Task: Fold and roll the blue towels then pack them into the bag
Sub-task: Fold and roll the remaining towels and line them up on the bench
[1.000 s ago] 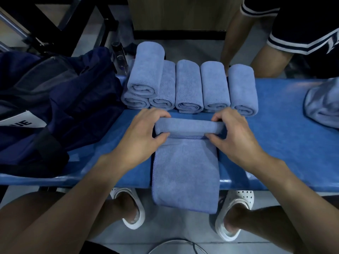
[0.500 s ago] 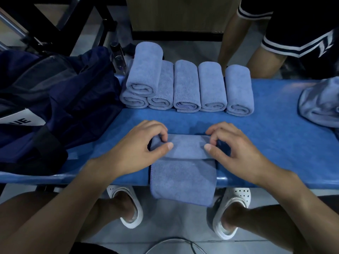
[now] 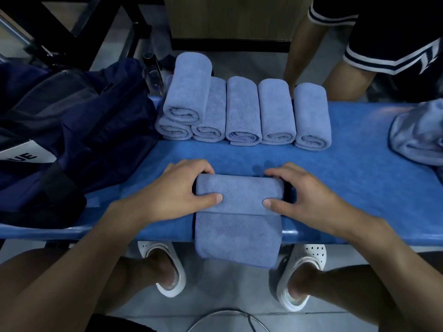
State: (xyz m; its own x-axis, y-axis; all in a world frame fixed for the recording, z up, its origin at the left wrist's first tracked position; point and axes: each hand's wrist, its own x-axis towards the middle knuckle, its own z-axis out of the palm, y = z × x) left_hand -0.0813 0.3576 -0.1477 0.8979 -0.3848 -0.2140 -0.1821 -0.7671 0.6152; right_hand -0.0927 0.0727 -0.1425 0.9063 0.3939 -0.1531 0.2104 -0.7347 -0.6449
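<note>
**Roll thickens as it nears the bench edge**

A second ago the towel (image 3: 239, 192) was a thin roll lying farther out on the bench (image 3: 359, 188), close to the finished rolls, with a long flat tail trailing toward the person. Now the roll is fatter and sits nearer the near edge, and much less tail (image 3: 237, 240) is left, most of it hanging over that edge. Half a second ago the fingers were lifted to take a fresh hold. Now the left hand (image 3: 172, 195) is clamped on the roll's left end and the right hand (image 3: 309, 200) on its right end. Fingers curl over the far side and both thumbs press on the top. By my reading the rolling is well along, with only a few turns left to take up the tail.

Six finished rolls (image 3: 242, 111) lie at the far side of the bench: five side by side, and one stacked on the two leftmost. The dark bag (image 3: 72, 130) slumps at the left end, touching the leftmost rolls; whether its mouth is open I cannot tell. A heap of loose towels (image 3: 422, 135) waits at the far right, so more rolling remains before packing. A second person (image 3: 383, 32) stands beyond the bench on the right, clear of the work. Nothing lies between the hands and the bag.
</note>
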